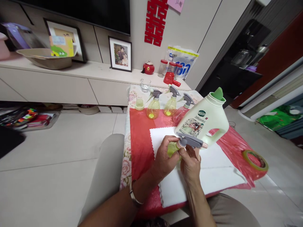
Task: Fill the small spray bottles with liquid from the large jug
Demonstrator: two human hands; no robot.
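Note:
A small yellow-green spray bottle (172, 149) with a grey trigger head (191, 141) is between my two hands, above a white cloth. My left hand (165, 157) wraps round the bottle's body. At the neck, my right hand (191, 164) has its fingers closed on the collar and trigger of the head. Most of the bottle is hidden by my hands. Just behind stands a large pale green detergent jug (201, 118), uncapped, its green pouring spout showing. Farther back are two yellowish spray bottles (153, 108) and a pink one (180, 113), each with a grey trigger head.
The white cloth (205, 181) lies over red plastic sheeting (140, 138). A pale cap (139, 104) and a glass mug (145, 84) sit toward the back. A tape roll (255, 160) lies at right. Red-lidded jars (163, 68) stand on the cabinet behind.

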